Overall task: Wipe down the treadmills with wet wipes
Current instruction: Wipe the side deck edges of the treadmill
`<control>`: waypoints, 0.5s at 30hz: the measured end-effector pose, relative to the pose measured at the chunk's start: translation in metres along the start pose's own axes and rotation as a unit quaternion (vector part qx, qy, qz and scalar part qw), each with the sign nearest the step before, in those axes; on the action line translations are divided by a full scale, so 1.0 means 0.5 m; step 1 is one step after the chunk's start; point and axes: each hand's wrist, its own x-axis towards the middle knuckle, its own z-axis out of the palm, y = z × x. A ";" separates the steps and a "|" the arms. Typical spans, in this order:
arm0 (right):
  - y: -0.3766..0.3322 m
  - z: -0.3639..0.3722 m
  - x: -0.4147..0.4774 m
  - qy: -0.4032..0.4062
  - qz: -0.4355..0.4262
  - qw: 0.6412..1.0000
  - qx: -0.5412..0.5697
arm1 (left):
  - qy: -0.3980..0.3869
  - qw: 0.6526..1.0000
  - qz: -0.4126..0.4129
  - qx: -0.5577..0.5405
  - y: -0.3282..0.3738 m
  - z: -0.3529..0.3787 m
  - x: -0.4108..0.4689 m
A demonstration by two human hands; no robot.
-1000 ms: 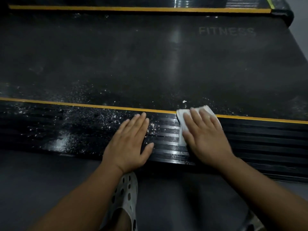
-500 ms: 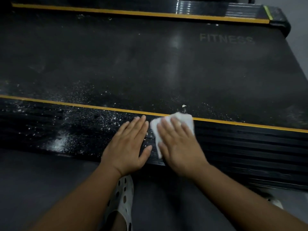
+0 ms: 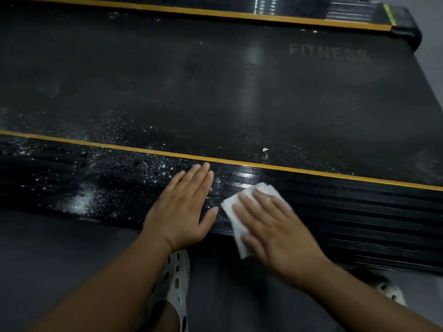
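Observation:
A black treadmill lies across the view, its belt printed FITNESS, with a ribbed side rail edged by a yellow stripe. White dust speckles the rail's left part and the belt near it. My right hand presses a white wet wipe flat on the rail near its front edge. The wipe sticks out past my fingers on the left and top. My left hand rests flat on the rail just left of the wipe, fingers together, holding nothing.
A small white crumb lies on the belt beyond the stripe. Grey floor runs below the rail, with my white perforated clogs on it. The far rail and the end cap sit at the top right.
My right hand slid the wipe left along the rail toward my left hand, then pulled it down toward the front edge. My left hand stayed put.

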 end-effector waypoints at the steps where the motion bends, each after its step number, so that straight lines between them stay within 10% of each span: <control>1: 0.022 0.001 -0.002 0.011 0.028 1.000 -0.005 | 0.001 1.000 -0.001 -0.001 0.000 -0.001 0.000; 5: 0.017 0.007 0.103 0.026 0.165 0.986 0.000 | -0.004 1.000 -0.002 -0.002 0.002 -0.008 0.001; 11: -0.017 -0.001 0.017 0.001 0.016 1.000 -0.005 | -0.057 0.997 0.009 -0.057 -0.025 -0.029 -0.003; 15: 0.026 0.000 0.047 0.013 0.160 0.987 0.005 | -0.042 0.999 0.015 -0.015 -0.066 -0.025 -0.022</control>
